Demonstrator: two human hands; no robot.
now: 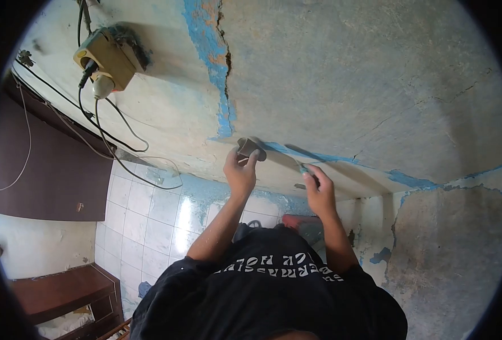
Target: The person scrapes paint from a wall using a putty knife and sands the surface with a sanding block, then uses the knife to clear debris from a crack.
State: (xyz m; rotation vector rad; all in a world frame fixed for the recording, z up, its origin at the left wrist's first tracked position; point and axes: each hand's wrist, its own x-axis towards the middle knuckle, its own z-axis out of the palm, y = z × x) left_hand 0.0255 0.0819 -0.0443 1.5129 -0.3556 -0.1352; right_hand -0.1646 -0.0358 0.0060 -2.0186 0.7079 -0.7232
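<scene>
Pinched between the thumb and fingers of my left hand is a curled brown piece of sandpaper, right at the wall's surface. My right hand is closed around the teal handle of a scraper. The scraper's thin blade points up toward a strip of blue paint on the wall. Above my left hand, another patch of blue paint runs beside a long crack in the grey and whitish wall.
A yellowish socket box with plugs and dangling black cables is on the wall at upper left. White floor tiles lie below. A dark brown panel and wooden furniture stand at left. A red object is near my body.
</scene>
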